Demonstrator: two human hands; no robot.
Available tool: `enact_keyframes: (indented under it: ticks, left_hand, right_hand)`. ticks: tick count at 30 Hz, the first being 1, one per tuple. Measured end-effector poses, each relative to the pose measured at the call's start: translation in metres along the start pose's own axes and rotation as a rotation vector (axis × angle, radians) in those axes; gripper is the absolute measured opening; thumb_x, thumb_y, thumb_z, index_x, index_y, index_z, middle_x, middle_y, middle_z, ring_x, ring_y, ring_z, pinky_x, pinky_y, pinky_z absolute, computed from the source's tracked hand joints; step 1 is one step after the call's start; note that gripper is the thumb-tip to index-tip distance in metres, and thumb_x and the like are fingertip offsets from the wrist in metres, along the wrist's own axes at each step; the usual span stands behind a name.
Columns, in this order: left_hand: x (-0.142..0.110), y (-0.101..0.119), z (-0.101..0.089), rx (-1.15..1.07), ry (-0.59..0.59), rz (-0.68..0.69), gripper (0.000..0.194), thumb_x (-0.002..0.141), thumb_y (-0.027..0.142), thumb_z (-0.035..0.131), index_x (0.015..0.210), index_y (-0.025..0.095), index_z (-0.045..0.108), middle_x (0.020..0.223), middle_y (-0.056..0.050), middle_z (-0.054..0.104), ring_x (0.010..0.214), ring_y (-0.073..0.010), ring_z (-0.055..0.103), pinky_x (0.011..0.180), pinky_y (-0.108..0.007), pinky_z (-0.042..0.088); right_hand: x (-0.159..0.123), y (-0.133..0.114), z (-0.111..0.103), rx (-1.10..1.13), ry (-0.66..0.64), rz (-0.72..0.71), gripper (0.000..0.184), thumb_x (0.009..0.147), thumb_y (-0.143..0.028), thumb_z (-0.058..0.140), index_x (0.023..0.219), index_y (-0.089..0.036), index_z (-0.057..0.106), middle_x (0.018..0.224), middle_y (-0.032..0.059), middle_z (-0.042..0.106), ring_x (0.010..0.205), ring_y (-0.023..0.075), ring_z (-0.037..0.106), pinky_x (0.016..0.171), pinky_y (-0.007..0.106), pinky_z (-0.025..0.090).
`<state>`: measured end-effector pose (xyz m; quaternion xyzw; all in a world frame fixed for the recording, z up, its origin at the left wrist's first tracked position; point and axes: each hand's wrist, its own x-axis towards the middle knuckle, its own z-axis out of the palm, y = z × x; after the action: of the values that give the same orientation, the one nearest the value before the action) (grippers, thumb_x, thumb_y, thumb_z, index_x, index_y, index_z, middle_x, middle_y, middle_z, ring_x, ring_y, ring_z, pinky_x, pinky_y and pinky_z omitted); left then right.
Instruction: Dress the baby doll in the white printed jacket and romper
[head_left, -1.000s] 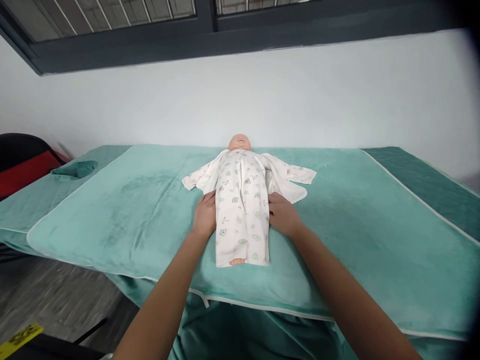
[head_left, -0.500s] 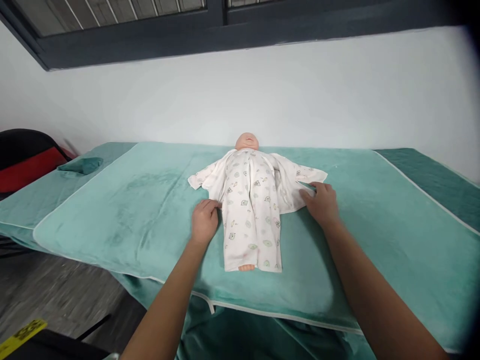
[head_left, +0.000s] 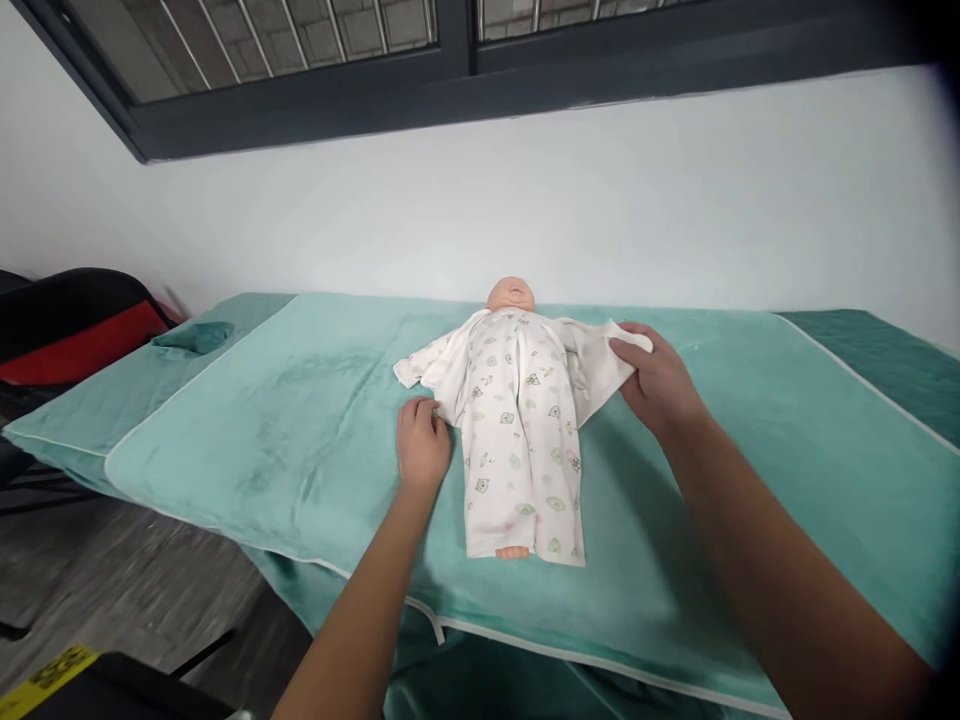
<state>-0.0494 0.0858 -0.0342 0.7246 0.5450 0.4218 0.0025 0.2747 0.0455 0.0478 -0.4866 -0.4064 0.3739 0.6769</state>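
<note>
A baby doll point(head_left: 511, 295) lies on its back on a teal towel point(head_left: 285, 420), dressed in a white patterned garment point(head_left: 521, 440). My left hand point(head_left: 421, 450) rests on the towel at the garment's left edge, fingers curled against the cloth. My right hand point(head_left: 658, 382) grips the garment's right flap and sleeve point(head_left: 600, 360), lifted and folded inward off the towel. One doll foot point(head_left: 513, 552) pokes out at the garment's hem.
The towel covers a padded table against a white wall under a dark-framed window point(head_left: 450, 60). A small folded teal cloth point(head_left: 193, 338) lies at the far left. A black and red chair point(head_left: 75, 330) stands left of the table.
My right hand moved from the doll's hip out to the right flap, took hold of it and lifted it up and inward. My left hand stayed by the garment's left edge.
</note>
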Motion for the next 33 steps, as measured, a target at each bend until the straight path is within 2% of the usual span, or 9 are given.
enact_keyframes:
  ticks: [5, 6, 8, 12, 16, 21, 27, 30, 33]
  left_hand:
    - [0.002, 0.007, 0.001, 0.152, -0.029, -0.125, 0.028, 0.092, 0.021, 0.048, 0.116, 0.015, 0.061, 0.123, -0.015, 0.065, 0.12, -0.032, 0.054, 0.103, -0.048, 0.043]
    - [0.002, 0.009, 0.001, 0.172, -0.049, -0.147, 0.028, 0.094, 0.023, 0.048, 0.118, 0.015, 0.061, 0.122, -0.015, 0.066, 0.12, -0.0328, 0.054, 0.102, -0.048, 0.043]
    - [0.005, 0.012, 0.001, 0.203, -0.083, -0.176, 0.03, 0.096, 0.027, 0.045, 0.119, 0.016, 0.06, 0.118, -0.015, 0.067, 0.118, -0.0338, 0.055, 0.1, -0.049, 0.043]
    - [0.017, 0.016, 0.004, 0.21, -0.12, -0.254, 0.035, 0.099, 0.036, 0.042, 0.123, 0.017, 0.059, 0.119, -0.016, 0.068, 0.118, -0.0334, 0.057, 0.098, -0.048, 0.043]
    - [0.037, 0.015, 0.013, 0.086, -0.111, -0.465, 0.043, 0.097, 0.042, 0.045, 0.133, 0.02, 0.053, 0.123, -0.01, 0.069, 0.113, -0.0293, 0.063, 0.094, -0.043, 0.045]
    - [0.05, 0.014, 0.021, -0.081, -0.109, -0.653, 0.06, 0.09, 0.049, 0.056, 0.143, 0.023, 0.046, 0.118, -0.005, 0.072, 0.106, -0.0247, 0.067, 0.09, -0.038, 0.047]
    - [0.051, 0.013, 0.028, -0.163, -0.1, -0.631, 0.063, 0.086, 0.04, 0.06, 0.145, 0.023, 0.047, 0.102, -0.003, 0.073, 0.092, -0.0227, 0.066, 0.084, -0.036, 0.046]
    - [0.05, 0.011, 0.033, -0.131, -0.134, -0.546, 0.037, 0.087, 0.038, 0.059, 0.12, 0.023, 0.067, 0.092, -0.004, 0.07, 0.086, -0.0232, 0.064, 0.081, -0.038, 0.047]
    - [0.049, 0.009, 0.034, -0.156, -0.011, -0.464, 0.019, 0.087, 0.037, 0.06, 0.094, 0.021, 0.069, 0.097, -0.006, 0.065, 0.09, -0.0218, 0.06, 0.083, -0.036, 0.047]
  right_hand:
    - [-0.013, -0.044, 0.033, -0.307, -0.805, 0.132, 0.032, 0.079, -0.041, 0.075, 0.105, -0.023, 0.07, 0.101, 0.0059, 0.071, 0.088, 0.0211, 0.066, 0.078, 0.036, 0.053]
    - [-0.014, -0.046, 0.036, -0.358, -0.887, 0.155, 0.033, 0.08, -0.042, 0.074, 0.106, -0.022, 0.071, 0.1, 0.0068, 0.072, 0.085, 0.0207, 0.066, 0.078, 0.036, 0.052]
    - [-0.011, -0.045, 0.039, -0.362, -0.779, 0.101, 0.029, 0.084, -0.043, 0.07, 0.103, -0.022, 0.072, 0.096, 0.0061, 0.072, 0.077, 0.0174, 0.063, 0.071, 0.033, 0.049]
    - [0.015, -0.027, 0.051, -0.286, -0.238, -0.095, 0.019, 0.086, -0.04, 0.063, 0.087, -0.021, 0.067, 0.092, 0.0038, 0.069, 0.076, 0.0148, 0.058, 0.066, 0.029, 0.043]
    - [0.055, -0.011, 0.078, -0.538, 0.1, -0.156, 0.013, 0.083, -0.034, 0.06, 0.085, -0.022, 0.061, 0.087, 0.0032, 0.067, 0.078, 0.018, 0.059, 0.072, 0.033, 0.044]
    - [0.079, 0.013, 0.103, -0.922, 0.072, -0.062, 0.022, 0.086, -0.045, 0.056, 0.081, -0.024, 0.049, 0.085, 0.0064, 0.065, 0.078, 0.0245, 0.057, 0.074, 0.038, 0.042]
    - [0.078, 0.026, 0.098, -0.887, 0.011, -0.031, 0.02, 0.083, -0.043, 0.058, 0.084, -0.025, 0.05, 0.088, 0.0059, 0.066, 0.079, 0.0249, 0.057, 0.073, 0.038, 0.041]
    - [0.08, 0.027, 0.096, -0.837, 0.046, -0.032, 0.014, 0.081, -0.036, 0.059, 0.082, -0.024, 0.052, 0.084, 0.0049, 0.065, 0.077, 0.0239, 0.055, 0.072, 0.037, 0.04]
    - [0.08, 0.029, 0.095, -0.788, 0.072, -0.047, 0.01, 0.079, -0.032, 0.059, 0.079, -0.024, 0.053, 0.081, 0.0035, 0.063, 0.076, 0.0227, 0.054, 0.072, 0.036, 0.04]
